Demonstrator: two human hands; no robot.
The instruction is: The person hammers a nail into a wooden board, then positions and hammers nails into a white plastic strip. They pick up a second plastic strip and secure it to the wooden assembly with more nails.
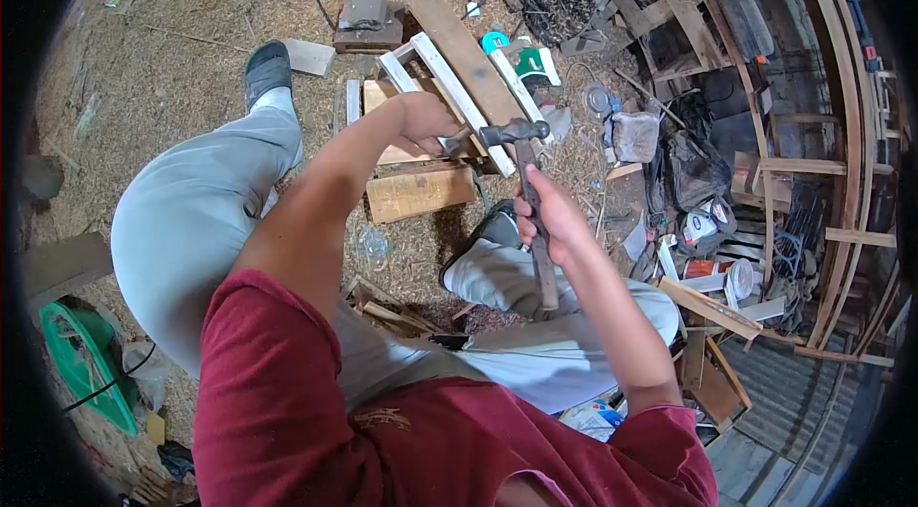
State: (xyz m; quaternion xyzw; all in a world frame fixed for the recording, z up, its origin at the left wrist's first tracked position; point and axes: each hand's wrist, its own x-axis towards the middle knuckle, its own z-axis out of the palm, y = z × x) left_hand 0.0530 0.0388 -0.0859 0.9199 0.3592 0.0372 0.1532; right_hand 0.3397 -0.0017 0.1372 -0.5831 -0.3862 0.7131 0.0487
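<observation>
Two bare hands work low over some wood, between spread legs in pale trousers. The right hand is closed round the handle of a hammer, well up towards the head, leaving a long tail of handle behind the fist. The left hand is just beyond and to the left, fingers partly curled at the white-edged wooden piece; whether they pinch something small, I cannot tell. The hammer head is beside those fingers, its flat face towards them, its rounded end away.

In my judgement, this high grip suits short, controlled taps; a lower one would give more force. The left fingertips need to be well out of the striking line—and the wood steady—before any blow.

The hammer's head is dark metal, its handle long, straight and worn. The wooden piece has narrow strips with chipped white paint, and a broad, flat brown board slants away beyond the hands. Nearer the body than the left hand is a short, yellowish wood block with visible grain. Beyond the hands are rough, squared blocks; all around, the floor looks flaky, strewn with pale shavings or straw.
</observation>
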